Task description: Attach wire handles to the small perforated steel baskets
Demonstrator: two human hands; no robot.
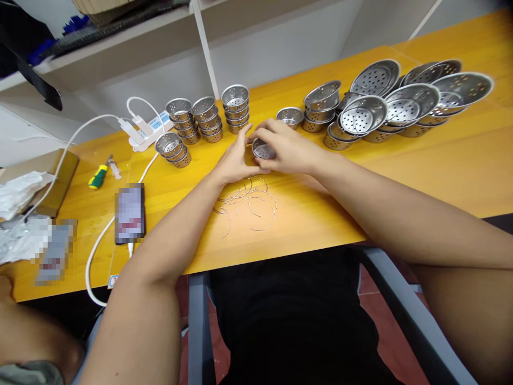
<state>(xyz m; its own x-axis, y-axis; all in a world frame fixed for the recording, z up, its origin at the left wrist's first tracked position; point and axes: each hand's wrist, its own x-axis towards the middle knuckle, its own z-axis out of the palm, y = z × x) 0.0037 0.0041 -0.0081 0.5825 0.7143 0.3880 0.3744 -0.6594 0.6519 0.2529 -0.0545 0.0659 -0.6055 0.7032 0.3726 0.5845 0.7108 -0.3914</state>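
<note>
I can't read any text: phone (129, 213) screen near left is pixelated, power strip (149, 131) label far left too blurred to make out.

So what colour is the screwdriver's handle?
The screwdriver has a green and yellow handle, shown best in the head view, lying on the table left of the hands.

The phone (129, 213) and a flat thing (54, 251) beside it are blurred out; hands hide most of the small cup (263, 150).

Both hands (260, 152) grip small perforated cup (263, 149) w/ wire rings (250, 200) nearby.
</note>
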